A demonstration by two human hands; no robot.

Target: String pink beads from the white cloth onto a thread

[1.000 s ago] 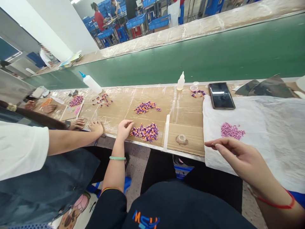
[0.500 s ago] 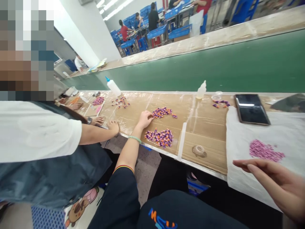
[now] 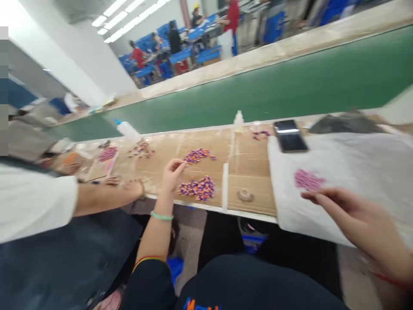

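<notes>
Left hand point(image 3: 172, 174) pinched, any held piece unclear, just beside purple-and-orange pile point(image 3: 197, 188); right hand point(image 3: 350, 219) loosely spread near pink pile point(image 3: 308, 180) on white cloth point(image 3: 355, 163); piles could be scattered if brushed by either hand.

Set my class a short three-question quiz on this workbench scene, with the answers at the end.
1. True or false: the green bangle is on the person's left wrist.
2. Which pile lies nearest the right hand?
A) the pink pile on the white sheet
B) the purple-and-orange pile on the cardboard
C) the pile beside the blue-tipped squeeze bottle
3. What flat dark object lies at the top edge of the white sheet?

Key: 1 true; 2 A; 3 a phone.
</notes>
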